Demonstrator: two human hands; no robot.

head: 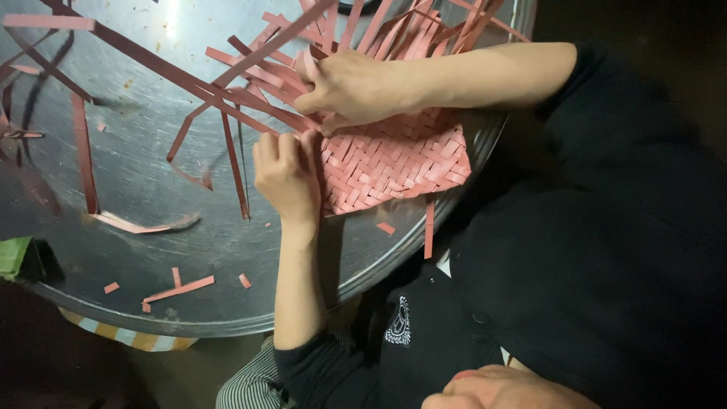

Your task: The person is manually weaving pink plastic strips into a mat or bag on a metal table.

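The pink woven mat (394,163) lies at the near edge of the round metal tray (144,144). The left hand (286,176) pinches strips at the mat's left edge. The right hand (348,87), fingers curled, presses on the mat's far side, where loose strips (250,72) fan out.

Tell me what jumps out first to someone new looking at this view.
A pink woven mat lies near the round metal table's edge, with both hands on its left side: left hand below, right hand above. Loose pink strips fan out over the tabletop.
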